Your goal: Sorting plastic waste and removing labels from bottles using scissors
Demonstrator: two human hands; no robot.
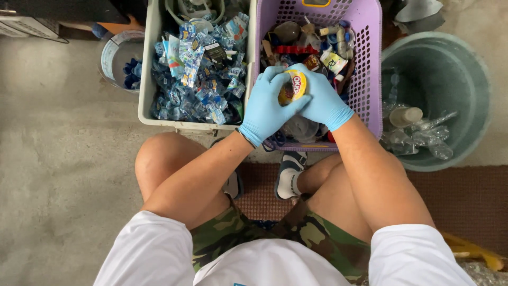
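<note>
Left hand [264, 108]: my gloved fingers wrap the yellow bottle [294, 87] from the left, closed on it.
Right hand [320, 98]: also gloved, clamped over the bottle's right side and top (only a patch of label shows between my hands).
Bottle: held just above the near edge of the purple basket [370, 69].
Purple basket: mixed bottles and caps inside.
White crate [145, 79]: left of the basket, full of blue wrappers.
Green bin [465, 79]: right, clear bottles in it.
</note>
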